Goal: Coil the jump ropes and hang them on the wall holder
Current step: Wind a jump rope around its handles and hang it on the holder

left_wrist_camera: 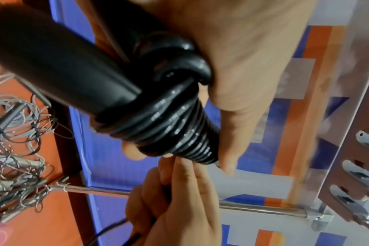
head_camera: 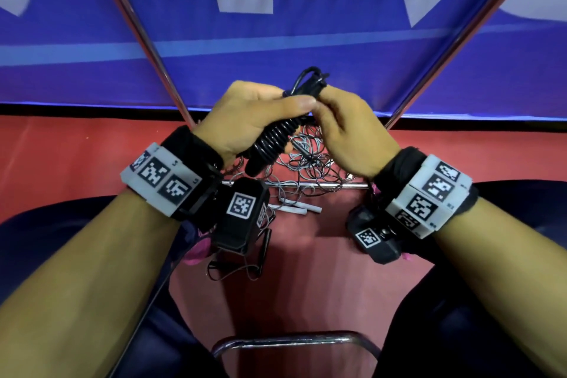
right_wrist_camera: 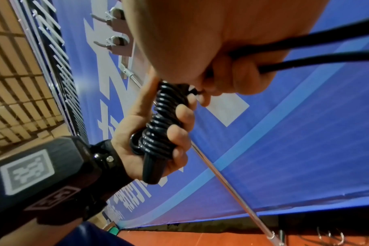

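The left hand (head_camera: 245, 120) closes around the black jump rope (head_camera: 274, 139) in the centre of the head view. Its fingers and thumb curl round the handle and round the cord, which is wound on the handle in many tight turns. The bare end of the handle comes out below the palm, toward the lower left. The right hand (head_camera: 349, 132) is just beside it on the right, and its curled fingers pinch the same cord at the upper end of the coil, close to the left thumb tip. In the right wrist view two black strands run out of these fingers to the upper right edge of the frame. A small loop (head_camera: 310, 80) of the cord stands above both hands. Below the hands a tangled pile of thin grey and dark ropes (head_camera: 313, 159) lies on the red floor (head_camera: 76, 163), partly over a horizontal metal bar (head_camera: 352, 185). Two white handles (head_camera: 296, 209) lie just below this bar. A blue banner (head_camera: 337, 55) fills the upper half of the head view. The wall holder (left_wrist_camera: 339, 166), a brown board with metal hooks, shows at the right edge of the left wrist view, well apart from the coil.
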The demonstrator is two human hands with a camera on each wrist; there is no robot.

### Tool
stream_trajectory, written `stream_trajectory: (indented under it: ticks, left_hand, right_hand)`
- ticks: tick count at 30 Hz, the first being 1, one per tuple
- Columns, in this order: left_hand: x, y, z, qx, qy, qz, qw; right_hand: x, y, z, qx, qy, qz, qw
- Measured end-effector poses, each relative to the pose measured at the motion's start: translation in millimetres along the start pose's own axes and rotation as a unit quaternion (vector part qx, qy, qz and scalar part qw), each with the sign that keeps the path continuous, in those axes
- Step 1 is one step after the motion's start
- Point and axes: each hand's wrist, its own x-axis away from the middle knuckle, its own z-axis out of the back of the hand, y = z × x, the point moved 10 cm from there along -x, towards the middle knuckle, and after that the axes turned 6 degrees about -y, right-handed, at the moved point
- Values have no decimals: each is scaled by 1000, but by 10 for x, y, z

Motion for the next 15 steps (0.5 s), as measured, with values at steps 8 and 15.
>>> stream_trajectory:
  ticks: [8, 15]
  left_hand:
    - [-51, -27, 56, -57, 30, -17, 998]
    - [-43, 31, 37, -118, 44, -52, 991]
  right_hand:
    - [36, 69, 59, 96, -8, -49, 994]
    - [28, 147, 50, 212, -32, -49, 975]
